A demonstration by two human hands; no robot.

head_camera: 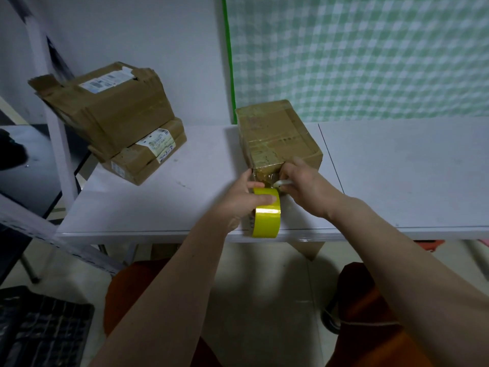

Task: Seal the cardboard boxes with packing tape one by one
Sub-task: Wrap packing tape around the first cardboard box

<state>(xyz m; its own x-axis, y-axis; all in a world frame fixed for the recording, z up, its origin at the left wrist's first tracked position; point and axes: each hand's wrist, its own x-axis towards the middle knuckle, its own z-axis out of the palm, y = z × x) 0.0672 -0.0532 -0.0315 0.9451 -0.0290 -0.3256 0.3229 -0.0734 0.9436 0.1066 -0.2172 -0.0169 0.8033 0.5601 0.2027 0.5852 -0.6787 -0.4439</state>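
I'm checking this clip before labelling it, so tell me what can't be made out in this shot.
Head view only:
- Near end of the box: the left hand and right hand cover it, so the tape's end is hidden.
- White tool in the right hand: mostly hidden by the fingers; its kind is unclear.
- Labels on the stacked boxes: print too small to read.
- Tape roll: its core is hidden by the left hand.

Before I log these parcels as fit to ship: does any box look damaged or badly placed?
Yes. The top box of the left stack has a torn, crumpled flap, and the bottom box juts past the table edge.
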